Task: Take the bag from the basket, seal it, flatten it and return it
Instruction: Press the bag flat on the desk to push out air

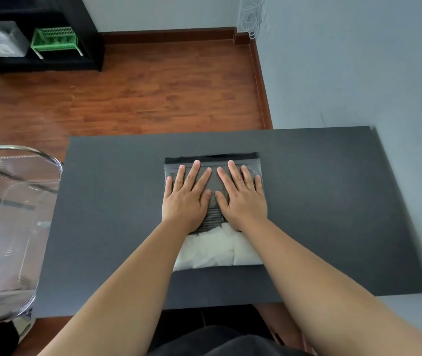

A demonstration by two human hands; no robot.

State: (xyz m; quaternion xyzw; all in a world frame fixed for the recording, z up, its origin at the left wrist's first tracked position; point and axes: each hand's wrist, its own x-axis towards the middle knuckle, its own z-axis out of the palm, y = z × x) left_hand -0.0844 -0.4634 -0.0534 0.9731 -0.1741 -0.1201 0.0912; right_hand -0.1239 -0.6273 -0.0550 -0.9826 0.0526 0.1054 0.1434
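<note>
Reddish wood floor (153,93) fills the room beyond the hands, meeting a pale blue-grey wall (346,60) along a dark skirting board, with a black shelf unit (86,29) far off to the upper left holding a green crate (54,39) and a grey box (1,39). Nearer, a dark grey table (333,201) spreads under both forearms, its far edge just past the fingertips. A clear plastic basket (4,227) with a metal rim sits well to the left of the left hand, overhanging the table's left side. Between and under the hands lies the bag (213,181), a clear zip pouch flat on the table, its dark seal strip running crosswise just beyond the fingertips. White folded material (217,249) fills the bag's near end, behind the wrists and between the forearms, while the far part under the palms looks dark and thin. The left hand (186,199) is spread fully flat, palm down, fingers fanned, pressing on the bag's left half without gripping anything. The right hand (242,199) lies the same way on the right half, palm down and fingers splayed, holding nothing. Both thumbs point inward and sit just beside each other over the middle of the bag.
</note>
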